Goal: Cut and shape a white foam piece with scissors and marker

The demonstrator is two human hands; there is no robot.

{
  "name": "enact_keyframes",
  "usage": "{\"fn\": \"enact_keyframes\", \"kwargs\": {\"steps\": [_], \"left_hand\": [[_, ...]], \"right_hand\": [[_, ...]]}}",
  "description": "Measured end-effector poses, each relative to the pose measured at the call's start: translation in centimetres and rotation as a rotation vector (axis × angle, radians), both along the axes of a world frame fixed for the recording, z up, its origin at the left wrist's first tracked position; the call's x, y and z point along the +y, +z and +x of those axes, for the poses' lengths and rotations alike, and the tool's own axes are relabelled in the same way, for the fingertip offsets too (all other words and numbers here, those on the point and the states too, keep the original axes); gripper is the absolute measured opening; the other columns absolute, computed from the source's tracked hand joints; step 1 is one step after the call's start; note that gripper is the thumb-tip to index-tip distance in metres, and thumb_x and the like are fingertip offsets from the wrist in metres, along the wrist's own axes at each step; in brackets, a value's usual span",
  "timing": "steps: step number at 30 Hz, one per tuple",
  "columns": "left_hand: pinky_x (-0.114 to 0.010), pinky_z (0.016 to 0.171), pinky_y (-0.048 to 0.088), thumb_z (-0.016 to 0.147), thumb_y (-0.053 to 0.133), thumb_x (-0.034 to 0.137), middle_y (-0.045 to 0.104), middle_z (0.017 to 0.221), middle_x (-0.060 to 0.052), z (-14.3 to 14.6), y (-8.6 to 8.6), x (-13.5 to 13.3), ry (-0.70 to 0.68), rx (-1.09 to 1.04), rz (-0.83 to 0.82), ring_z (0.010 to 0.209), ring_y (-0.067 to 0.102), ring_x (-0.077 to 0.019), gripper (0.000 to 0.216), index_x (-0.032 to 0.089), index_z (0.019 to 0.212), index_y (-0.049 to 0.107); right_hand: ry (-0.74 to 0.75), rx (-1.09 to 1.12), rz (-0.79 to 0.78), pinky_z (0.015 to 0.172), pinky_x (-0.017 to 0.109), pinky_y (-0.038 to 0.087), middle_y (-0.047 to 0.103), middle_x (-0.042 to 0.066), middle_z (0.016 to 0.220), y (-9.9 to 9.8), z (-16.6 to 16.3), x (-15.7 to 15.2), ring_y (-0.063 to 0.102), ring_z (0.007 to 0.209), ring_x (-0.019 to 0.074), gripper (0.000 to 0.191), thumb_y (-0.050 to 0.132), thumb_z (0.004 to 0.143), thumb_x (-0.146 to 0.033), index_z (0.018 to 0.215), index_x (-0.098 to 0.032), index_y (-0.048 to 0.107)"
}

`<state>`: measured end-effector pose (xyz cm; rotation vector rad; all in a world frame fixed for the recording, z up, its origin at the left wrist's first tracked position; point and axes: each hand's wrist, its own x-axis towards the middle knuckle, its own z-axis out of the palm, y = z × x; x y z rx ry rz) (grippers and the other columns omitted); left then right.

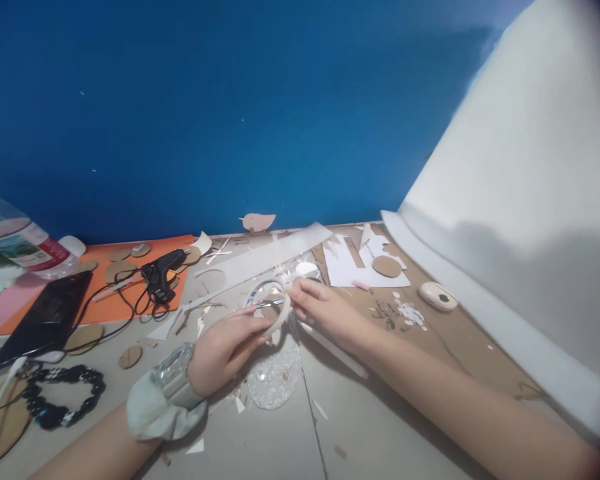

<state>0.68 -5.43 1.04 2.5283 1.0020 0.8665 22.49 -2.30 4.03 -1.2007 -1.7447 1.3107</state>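
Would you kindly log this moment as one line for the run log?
left hand: holds white ring | right hand: pinches its far side | nearby: glue gun, phone, bottle | surface: table strewn with scraps

Blue wall [205, 113]; orange sheet [130, 293]; black glue gun [161, 270].

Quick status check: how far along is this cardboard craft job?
Done: cardboard discs and a bird shape lie cut out, with scraps scattered around. In hand: the left hand and right hand both pinch a pale ring just above the table. Probably left: gluing, since the glue gun lies untouched on the orange sheet.
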Motion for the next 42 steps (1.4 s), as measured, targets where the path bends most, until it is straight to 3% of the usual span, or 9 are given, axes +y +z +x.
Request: {"fn": "enact_keyframes", "kwargs": {"steps": [6, 9, 16, 20, 24, 28, 34, 38, 42], "left_hand": [[-0.038, 0.096, 0.046, 0.09, 0.05, 0.021, 0.068, 0.11, -0.006, -0.2, -0.4, 0.2, 0.093, -0.044, -0.056, 0.111, 0.059, -0.023, 0.022, 0.021, 0.111, 0.058], [-0.038, 0.089, 0.05, 0.09, 0.05, 0.021, 0.068, 0.108, -0.007, -0.2, -0.4, 0.2, 0.138, -0.089, -0.114, 0.103, 0.062, -0.0225, 0.019, 0.02, 0.108, 0.056], [-0.034, 0.086, 0.052, 0.094, 0.042, 0.02, 0.067, 0.111, -0.007, 0.2, 0.0, -0.1, 0.159, -0.241, -0.255, 0.103, 0.064, -0.0176, 0.017, 0.02, 0.111, 0.044], [-0.037, 0.088, 0.051, 0.095, 0.042, 0.022, 0.066, 0.113, -0.009, 0.1, -0.1, -0.1, 0.182, -0.297, -0.291, 0.106, 0.062, -0.0192, 0.017, 0.019, 0.112, 0.044], [-0.043, 0.095, 0.046, 0.095, 0.042, 0.023, 0.067, 0.11, -0.009, 0.0, -0.3, 0.1, 0.187, -0.35, -0.333, 0.107, 0.061, -0.0202, 0.026, 0.02, 0.119, 0.034], [-0.044, 0.094, 0.046, 0.095, 0.041, 0.023, 0.067, 0.11, -0.009, -0.1, -0.3, 0.1, 0.16, -0.33, -0.354, 0.105, 0.062, -0.0203, 0.025, 0.02, 0.119, 0.034], [-0.041, 0.088, 0.05, 0.096, 0.04, 0.024, 0.067, 0.107, -0.01, -0.1, -0.3, 0.2, 0.114, -0.35, -0.38, 0.102, 0.064, -0.0204, 0.026, 0.019, 0.12, 0.033], [-0.038, 0.085, 0.051, 0.095, 0.041, 0.023, 0.067, 0.106, -0.009, 0.0, -0.2, 0.3, 0.122, -0.35, -0.391, 0.099, 0.065, -0.0199, 0.025, 0.019, 0.119, 0.035], [-0.032, 0.075, 0.053, 0.095, 0.038, 0.022, 0.067, 0.098, -0.006, 0.0, -0.2, 0.3, 0.117, -0.31, -0.374, 0.085, 0.067, -0.0163, 0.022, 0.02, 0.117, 0.034]], "right_hand": [[-0.207, -0.165, 0.166, 0.06, 0.028, 0.044, 0.058, 0.0, 0.085, -0.2, 2.0, 1.2, 0.055, 0.069, 0.016, 0.02, 0.042, 0.092, -0.039, 0.103, -0.023, 0.05], [-0.232, -0.293, 0.268, 0.063, 0.03, 0.044, 0.06, 0.001, 0.084, 0.5, 2.8, 1.3, 0.057, 0.074, 0.0186, 0.024, 0.037, 0.095, -0.038, 0.1, -0.023, 0.054], [-0.105, -0.65, 0.467, 0.065, 0.033, 0.041, 0.059, 0.005, 0.083, 1.6, 3.0, 1.2, 0.055, 0.075, 0.0223, 0.019, 0.038, 0.095, -0.023, 0.092, -0.02, 0.057], [0.015, -0.829, 0.558, 0.067, 0.035, 0.038, 0.057, 0.011, 0.09, 1.5, 3.6, 0.8, 0.051, 0.084, 0.0271, 0.012, 0.047, 0.085, -0.01, 0.084, -0.017, 0.057], [0.14, -0.922, 0.574, 0.061, 0.031, 0.037, 0.058, 0.009, 0.091, 1.3, 3.5, 0.3, 0.053, 0.079, 0.0238, 0.018, 0.052, 0.077, -0.002, 0.083, -0.018, 0.057], [0.179, -0.956, 0.569, 0.055, 0.029, 0.034, 0.058, 0.007, 0.087, 0.9, 3.2, 0.4, 0.053, 0.07, 0.02, 0.012, 0.054, 0.079, -0.006, 0.078, -0.018, 0.056], [0.009, -0.971, 0.521, 0.05, 0.028, 0.033, 0.059, 0.003, 0.07, 1.1, 4.6, 1.4, 0.053, 0.057, 0.0181, 0.02, 0.042, 0.094, -0.028, 0.08, -0.022, 0.055], [-0.133, -0.996, 0.584, 0.064, 0.038, 0.039, 0.06, 0.016, 0.097, 1.9, 5.1, 1.7, 0.056, 0.085, 0.032, 0.015, 0.047, 0.087, -0.016, 0.1, -0.018, 0.056], [0.007, -0.908, 0.557, 0.069, 0.04, 0.045, 0.062, 0.013, 0.091, 2.1, 3.5, 1.2, 0.058, 0.085, 0.0298, 0.016, 0.042, 0.089, -0.014, 0.092, -0.018, 0.057]]}}
